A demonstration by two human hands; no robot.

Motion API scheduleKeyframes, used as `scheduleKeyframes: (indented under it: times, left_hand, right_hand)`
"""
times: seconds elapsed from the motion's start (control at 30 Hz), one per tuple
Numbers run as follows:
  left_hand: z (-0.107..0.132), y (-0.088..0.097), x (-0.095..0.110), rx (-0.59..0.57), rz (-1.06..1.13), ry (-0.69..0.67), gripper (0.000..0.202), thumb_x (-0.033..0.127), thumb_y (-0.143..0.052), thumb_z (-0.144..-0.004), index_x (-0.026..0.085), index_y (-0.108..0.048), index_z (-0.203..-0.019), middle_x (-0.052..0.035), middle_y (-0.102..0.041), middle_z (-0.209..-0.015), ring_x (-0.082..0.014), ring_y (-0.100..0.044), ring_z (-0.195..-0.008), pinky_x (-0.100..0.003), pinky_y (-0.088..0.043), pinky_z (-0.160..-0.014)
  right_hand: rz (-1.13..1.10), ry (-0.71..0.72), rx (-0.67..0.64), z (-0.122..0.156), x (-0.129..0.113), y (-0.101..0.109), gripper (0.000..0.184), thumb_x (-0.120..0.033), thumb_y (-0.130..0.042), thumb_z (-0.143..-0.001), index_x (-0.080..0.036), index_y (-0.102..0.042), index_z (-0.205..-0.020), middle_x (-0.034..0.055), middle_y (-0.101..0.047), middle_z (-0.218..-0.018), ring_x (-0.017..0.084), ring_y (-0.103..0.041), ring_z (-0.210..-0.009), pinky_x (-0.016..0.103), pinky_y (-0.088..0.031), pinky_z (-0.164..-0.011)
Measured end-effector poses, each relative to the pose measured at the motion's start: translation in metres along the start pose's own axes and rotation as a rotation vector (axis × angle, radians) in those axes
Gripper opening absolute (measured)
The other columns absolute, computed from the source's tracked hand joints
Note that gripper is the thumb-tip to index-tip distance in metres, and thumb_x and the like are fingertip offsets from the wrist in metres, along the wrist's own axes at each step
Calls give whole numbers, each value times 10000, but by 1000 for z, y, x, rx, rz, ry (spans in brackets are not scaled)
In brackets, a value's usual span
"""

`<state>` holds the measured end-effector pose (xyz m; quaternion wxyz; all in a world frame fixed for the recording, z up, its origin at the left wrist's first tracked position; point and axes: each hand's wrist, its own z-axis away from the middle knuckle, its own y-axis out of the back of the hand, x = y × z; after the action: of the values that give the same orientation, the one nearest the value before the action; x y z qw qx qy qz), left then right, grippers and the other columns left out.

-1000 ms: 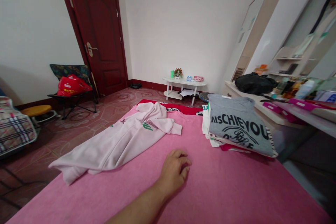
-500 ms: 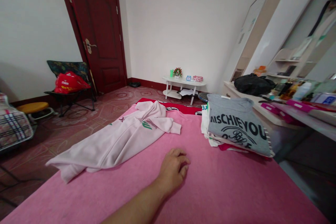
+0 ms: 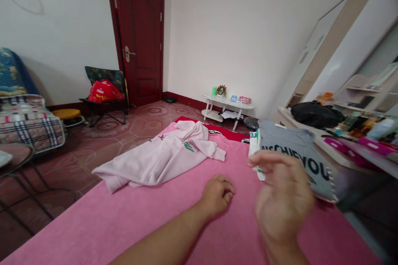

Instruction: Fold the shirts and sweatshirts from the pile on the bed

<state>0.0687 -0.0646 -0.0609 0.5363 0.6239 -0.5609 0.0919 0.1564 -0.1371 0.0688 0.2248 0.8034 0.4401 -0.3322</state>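
Note:
My left hand (image 3: 217,193) rests on the pink blanket (image 3: 124,223) with its fingers curled in, holding nothing. My right hand (image 3: 281,198) is raised above the blanket, blurred, fingers loosely apart and holding nothing. It partly covers a stack of folded clothes (image 3: 314,161) topped by a grey printed T-shirt. A pale pink hoodie (image 3: 161,159) lies spread out to the left of my left hand, a short way beyond it. A red cloth (image 3: 226,134) shows at the far end of the blanket.
On the right, a dresser top carries a black bag (image 3: 314,114) and bottles. A low white table (image 3: 228,101) stands by the far wall. A folding chair with a red bag (image 3: 104,91), a yellow stool (image 3: 66,114), plaid bedding (image 3: 29,122) and a dark red door (image 3: 139,37) are at left.
My right hand has come up into view in front of the folded stack. The view has swung to the left. My left hand stays on the blanket, its fingers curled a little tighter.

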Motion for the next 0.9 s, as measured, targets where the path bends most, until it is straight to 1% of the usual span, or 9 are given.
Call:
scheduleKeyframes:
  times: [0.1, 0.2, 0.27, 0.33, 0.43, 0.53, 0.7, 0.8, 0.9]
  left_hand:
    - [1, 1, 0, 2, -6, -26, 247, 81, -566, -701, 192, -729, -850, -41, -674, -916, -196, -572, -912, -307, -440, -856]
    - [3, 1, -2, -19, -30, -62, 225, 101, -577, -725, 186, -727, -868, -49, -677, -943, -197, -581, -931, -314, -438, -876]
    - [4, 2, -4, -46, -48, -79, 195, 130, -595, -740, 186, -726, -873, -50, -677, -971, -196, -587, -948, -317, -439, -892]
    - [7, 7, -5, -83, -59, -106, 192, 153, -625, -735, 188, -721, -897, -48, -673, -1023, -192, -592, -970, -308, -441, -908]
    - [19, 26, -5, -210, -110, -216, 310, 223, -657, -736, 190, -680, -1043, -69, -631, -1164, -214, -576, -1060, -317, -429, -962]
    - [40, 63, -3, -294, -206, -329, 462, 260, -627, -774, 169, -570, -1223, -119, -549, -1292, -240, -522, -1163, -332, -411, -1004]
    - [82, 152, -14, -121, -532, -303, 449, 195, -454, -891, 240, -457, -1338, -111, -433, -1409, -248, -406, -1279, -435, -304, -1078]
    - [102, 205, -38, -66, -714, -164, 600, 218, -579, -796, 275, -411, -1370, -96, -390, -1445, -295, -339, -1330, -519, -223, -1101]
    - [115, 239, -64, -19, -788, 14, 674, 340, -656, -735, 233, -432, -1361, -125, -443, -1398, -316, -379, -1301, -516, -246, -1091]
  right_hand:
    - [124, -159, -60, 14, 59, -3, 252, -428, -470, -875, -225, -596, -957, 70, -655, -959, 243, -617, -884, 389, -492, -783]
    - [251, -338, -116, 29, 130, 12, 326, -486, -530, -800, -209, -605, -954, 79, -672, -924, 259, -628, -854, 401, -497, -785]
    - [200, -422, -96, 36, 162, 25, 346, -487, -585, -742, -186, -616, -908, 71, -677, -856, 245, -636, -793, 375, -510, -744]
    - [115, -470, -46, 39, 177, 32, 360, -478, -612, -712, -162, -621, -885, 57, -673, -798, 218, -637, -727, 334, -516, -681]
    - [72, -490, -55, 39, 179, 34, 380, -464, -643, -688, -143, -634, -890, 46, -675, -772, 191, -631, -691, 296, -507, -651]
    - [65, -507, -84, 39, 175, 32, 395, -463, -659, -671, -139, -646, -895, 40, -675, -768, 186, -627, -693, 289, -506, -660]
    - [47, -521, -77, 39, 180, 33, 391, -457, -669, -659, -135, -652, -880, 46, -675, -764, 191, -630, -683, 300, -516, -659]
    - [79, -509, -111, 39, 185, 32, 393, -461, -653, -671, -138, -655, -895, 55, -687, -785, 204, -641, -705, 314, -517, -674]
    - [140, -487, -154, 38, 186, 29, 371, -468, -643, -667, -154, -670, -863, 61, -700, -788, 219, -648, -722, 320, -515, -680]
